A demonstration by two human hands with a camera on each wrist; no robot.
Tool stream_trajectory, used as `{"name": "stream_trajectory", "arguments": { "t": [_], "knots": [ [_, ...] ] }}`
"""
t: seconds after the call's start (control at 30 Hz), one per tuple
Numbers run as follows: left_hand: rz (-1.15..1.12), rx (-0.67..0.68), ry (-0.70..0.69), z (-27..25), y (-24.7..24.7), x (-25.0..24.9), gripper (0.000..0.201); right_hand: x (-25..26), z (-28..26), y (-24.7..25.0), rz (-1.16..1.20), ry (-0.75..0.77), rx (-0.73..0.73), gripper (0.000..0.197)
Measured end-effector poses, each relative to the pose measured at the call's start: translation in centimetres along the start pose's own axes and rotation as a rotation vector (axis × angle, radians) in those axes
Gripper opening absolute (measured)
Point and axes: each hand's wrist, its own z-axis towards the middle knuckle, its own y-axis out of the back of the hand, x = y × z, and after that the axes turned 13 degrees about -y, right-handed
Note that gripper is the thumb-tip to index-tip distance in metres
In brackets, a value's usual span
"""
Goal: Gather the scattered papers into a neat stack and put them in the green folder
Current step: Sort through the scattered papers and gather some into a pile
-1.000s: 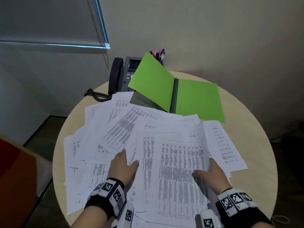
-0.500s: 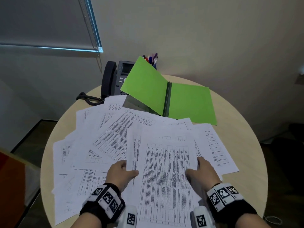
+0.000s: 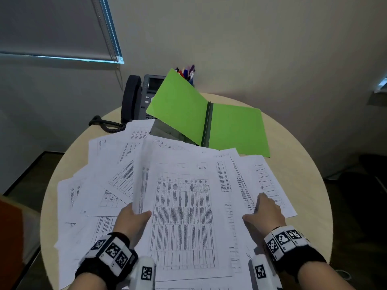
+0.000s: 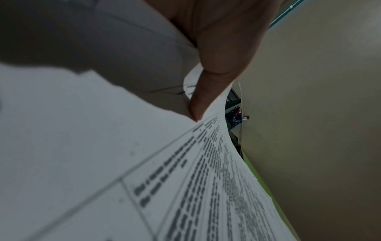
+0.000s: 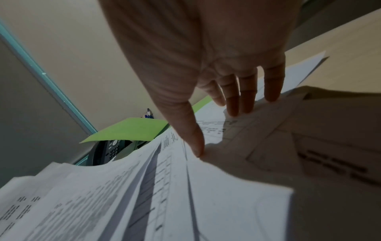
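Several printed white papers [image 3: 184,206] lie fanned across the round table [image 3: 303,164]. My left hand [image 3: 136,214] grips the left edge of the top sheets, thumb [image 4: 206,97] on top and fingers hidden beneath, and that edge curls upward. My right hand [image 3: 261,208] rests on the sheets' right side with fingers [image 5: 237,97] straight and the thumb touching the paper [image 5: 144,187]. The green folder [image 3: 230,126] lies open behind the papers, its left cover tilted up.
A dark desk phone [image 3: 138,97] with a coiled cord stands at the table's back left, under the raised folder cover. A pen holder [image 3: 187,74] sits behind the folder by the wall. An orange seat [image 3: 10,237] is at the near left, off the table.
My left hand went from lying on the sheets to gripping the left edge of the top ones, which now curls up. My right hand stays spread on the right side.
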Motion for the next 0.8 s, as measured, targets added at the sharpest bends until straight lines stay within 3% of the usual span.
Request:
{"name": "stream_trajectory", "arguments": {
  "t": [0.17, 0.37, 0.43, 0.5, 0.63, 0.8],
  "knots": [
    [-0.178, -0.03, 0.065, 0.8, 0.6, 0.8, 0.025, 0.5, 0.2, 0.5, 0.016, 0.114, 0.046, 0.039],
    [-0.18, -0.135, 0.036, 1.3, 1.2, 1.4, 0.031, 1.9, -0.5, 0.3, 0.208, 0.122, 0.224, 0.037],
    [-0.145, -0.141, 0.021, 1.1, 1.4, 1.0, 0.03, 1.8, -0.6, 0.0, 0.233, 0.129, 0.254, 0.026],
    [-0.112, -0.134, -0.02, 0.7, 1.7, 0.5, 0.024, 1.6, -0.6, 0.1, 0.279, 0.15, 0.227, 0.007],
    [-0.19, -0.167, -0.02, 0.4, 2.9, 0.8, 0.027, 0.5, 0.1, 1.3, 0.357, 0.114, 0.105, 0.009],
    [-0.326, -0.168, 0.001, 0.0, 4.5, 1.5, 0.041, -1.5, -0.1, 3.4, 0.487, 0.059, 0.099, 0.006]
  ]
}}
